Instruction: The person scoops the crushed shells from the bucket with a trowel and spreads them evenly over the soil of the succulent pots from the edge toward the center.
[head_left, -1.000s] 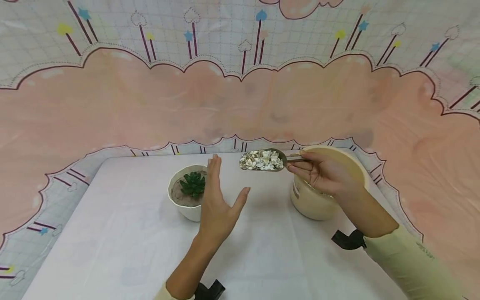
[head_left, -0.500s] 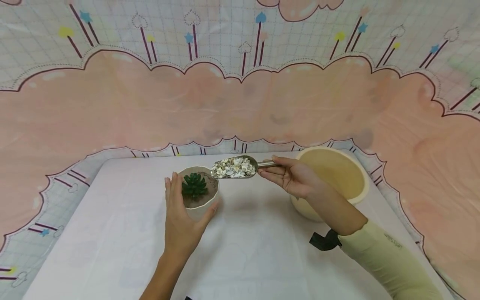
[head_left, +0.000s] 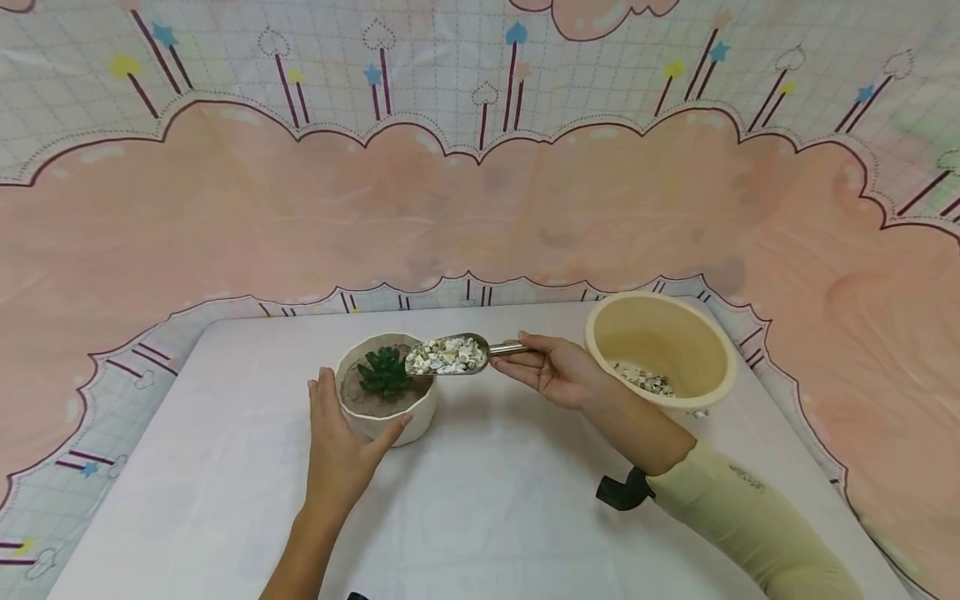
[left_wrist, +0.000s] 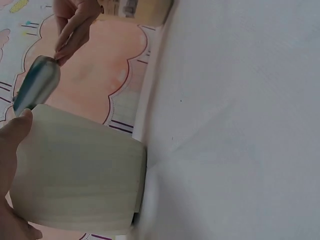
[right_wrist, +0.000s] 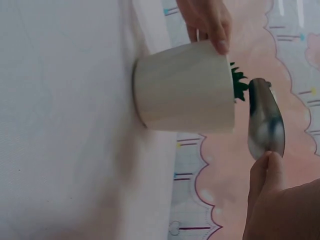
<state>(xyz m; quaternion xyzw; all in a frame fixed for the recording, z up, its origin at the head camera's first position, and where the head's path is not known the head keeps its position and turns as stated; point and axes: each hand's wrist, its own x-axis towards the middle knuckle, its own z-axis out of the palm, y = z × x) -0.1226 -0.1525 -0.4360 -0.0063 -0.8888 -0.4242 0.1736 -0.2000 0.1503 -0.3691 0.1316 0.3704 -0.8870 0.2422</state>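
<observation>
Pink cloud-print backdrop [head_left: 480, 208] hanging behind a white tabletop [head_left: 480, 500]. White pot [head_left: 386, 400] with a green succulent [head_left: 384, 371] sitting left of centre on the tabletop. Left hand [head_left: 337, 446] cupping the pot's near side, fingers curved against the wall, thumb at the rim. Right hand [head_left: 551, 371] pinching the handle of a metal scoop [head_left: 450, 357], fingers curled round it. Scoop full of pale pebbles [head_left: 444, 356], hovering over the pot's right rim. Cream bucket [head_left: 660, 350] standing at right, some pebbles inside.
</observation>
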